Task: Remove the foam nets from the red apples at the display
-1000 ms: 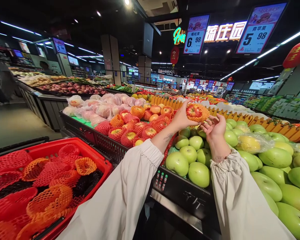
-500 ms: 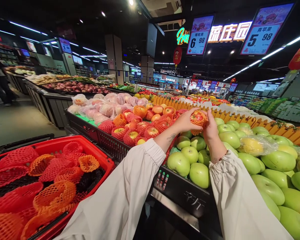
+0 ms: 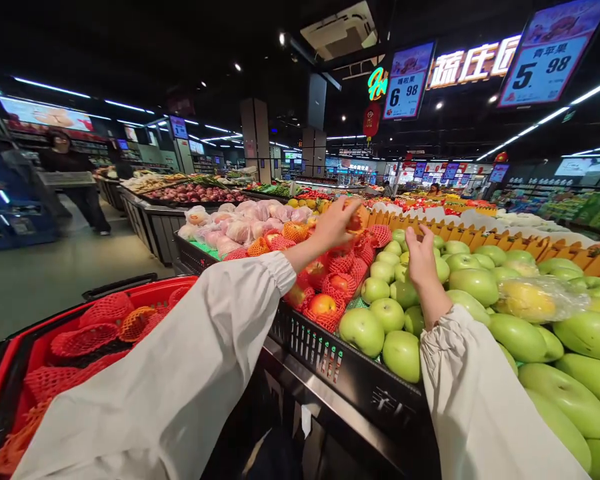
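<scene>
Left hand (image 3: 334, 225) curled at orange-netted apple (image 3: 360, 217), grip unclear, over netted red apples (image 3: 324, 305) behind front edge of black crate (image 3: 363, 377). Right hand (image 3: 422, 259) hung, fingers apart, over green apples (image 3: 386, 315).

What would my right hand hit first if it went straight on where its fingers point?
Your right hand would probably meet the orange picket-fence divider first, behind the green apples; depth is unclear, so it might pass above it.

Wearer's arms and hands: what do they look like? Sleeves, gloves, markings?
Left sleeve and right sleeve: loose, creased off-white fabric, long, with gathered, ruffled cuffs at the wrists. Left hand and right hand ungloved. No printed markings or cables visible on the sleeves.
</scene>
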`<state>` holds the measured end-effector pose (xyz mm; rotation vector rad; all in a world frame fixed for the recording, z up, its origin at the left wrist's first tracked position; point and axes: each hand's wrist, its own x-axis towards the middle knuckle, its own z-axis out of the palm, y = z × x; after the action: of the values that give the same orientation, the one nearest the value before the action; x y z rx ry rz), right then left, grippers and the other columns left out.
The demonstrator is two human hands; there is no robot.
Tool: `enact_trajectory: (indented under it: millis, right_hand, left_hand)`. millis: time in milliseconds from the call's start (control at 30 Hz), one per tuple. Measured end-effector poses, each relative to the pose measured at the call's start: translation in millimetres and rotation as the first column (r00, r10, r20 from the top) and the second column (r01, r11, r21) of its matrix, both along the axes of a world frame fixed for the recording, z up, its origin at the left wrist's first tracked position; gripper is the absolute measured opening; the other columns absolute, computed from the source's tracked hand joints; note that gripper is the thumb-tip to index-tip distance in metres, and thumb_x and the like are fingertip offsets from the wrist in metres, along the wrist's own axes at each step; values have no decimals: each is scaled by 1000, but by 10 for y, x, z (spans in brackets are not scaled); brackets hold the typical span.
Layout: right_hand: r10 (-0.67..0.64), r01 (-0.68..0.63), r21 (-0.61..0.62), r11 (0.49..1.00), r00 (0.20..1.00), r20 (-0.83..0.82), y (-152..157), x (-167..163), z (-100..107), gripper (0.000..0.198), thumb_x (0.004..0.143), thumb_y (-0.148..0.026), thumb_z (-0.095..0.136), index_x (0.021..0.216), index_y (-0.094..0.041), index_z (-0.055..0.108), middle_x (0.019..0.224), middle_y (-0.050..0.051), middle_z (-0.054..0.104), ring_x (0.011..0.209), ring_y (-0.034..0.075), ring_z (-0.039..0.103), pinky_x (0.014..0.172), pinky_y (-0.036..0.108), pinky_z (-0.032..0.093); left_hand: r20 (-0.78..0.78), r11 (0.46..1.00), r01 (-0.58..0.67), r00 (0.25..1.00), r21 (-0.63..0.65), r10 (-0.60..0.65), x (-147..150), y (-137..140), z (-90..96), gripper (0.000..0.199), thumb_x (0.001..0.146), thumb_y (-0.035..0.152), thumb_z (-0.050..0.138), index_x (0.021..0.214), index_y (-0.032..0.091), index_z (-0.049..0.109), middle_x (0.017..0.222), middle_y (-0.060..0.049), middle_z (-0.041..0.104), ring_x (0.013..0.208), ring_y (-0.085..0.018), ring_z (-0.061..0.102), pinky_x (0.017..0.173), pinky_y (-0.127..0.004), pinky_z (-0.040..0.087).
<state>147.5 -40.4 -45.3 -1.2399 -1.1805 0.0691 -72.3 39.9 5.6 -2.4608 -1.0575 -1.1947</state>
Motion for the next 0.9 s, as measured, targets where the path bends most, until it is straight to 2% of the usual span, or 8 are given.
enact_trajectory:
  millis: [100,167,333,467,567,667,800,900]
  right_hand:
    - [65,-64,-59,996,998,1,-40,-72,25,89,82,-86,53,146,-24,46,130,16,65,108,29,67,108,50,50]
    - [90,-88,-64,994,995,31,-62,-99,44,90,81,-86,53,147,-24,46,128,16,66,98,28,69,105,51,51]
    - [97,-93,-67,993,994,54,-109,-105,75,94,82,-85,51,150,-21,44,126,17,67,98,29,71,105,52,52]
    - [93,-84,-105,991,992,84,-158,-110,100,92,81,-83,56,150,-23,45,126,15,68,95,28,70,102,52,54]
    - [94,-83,-115,990,991,93,-186,-119,115,93,80,-81,61,150,-23,46,126,14,69,92,27,69,99,50,56]
    - [100,-91,-107,990,992,83,-194,-127,121,93,80,-79,62,152,-22,45,125,14,70,90,26,69,97,49,56]
    - [97,-87,-119,989,992,81,-197,-130,128,92,80,-76,63,150,-19,47,126,15,69,91,26,70,99,49,56]
    - [96,-86,-119,989,992,79,-205,-134,135,88,80,-75,63,147,-20,49,127,15,68,93,26,70,100,49,55]
  left_hand:
    - [-39,976,-215,976,35,216,-437,321,-131,80,76,11,74,151,21,47,157,-18,46,148,-37,41,117,-48,46]
    - [-38,946,-325,945,-19,324,-656,489,-262,79,77,11,72,151,19,46,156,-19,47,147,-38,41,117,-48,46]
    - [-101,893,-413,910,-181,401,-897,719,-531,85,77,23,78,151,12,39,149,-22,55,138,-38,52,113,-45,47]
    - [-153,877,-417,908,-238,391,-886,793,-608,86,73,34,84,145,10,43,140,-23,62,135,-40,54,110,-46,47]
    - [-206,883,-369,925,-291,319,-877,854,-601,91,71,32,84,149,12,42,144,-21,61,135,-38,54,110,-44,47]
    - [-332,865,-409,891,-290,310,-869,928,-561,86,68,29,83,146,16,51,146,-17,61,139,-39,50,115,-46,44]
    - [-450,790,-499,832,-356,324,-793,1029,-475,71,58,22,85,127,21,70,157,-17,51,149,-45,38,120,-53,39]
    - [-426,747,-494,851,-445,309,-706,1090,-389,56,53,16,84,109,22,78,147,-17,60,144,-48,45,113,-60,44]
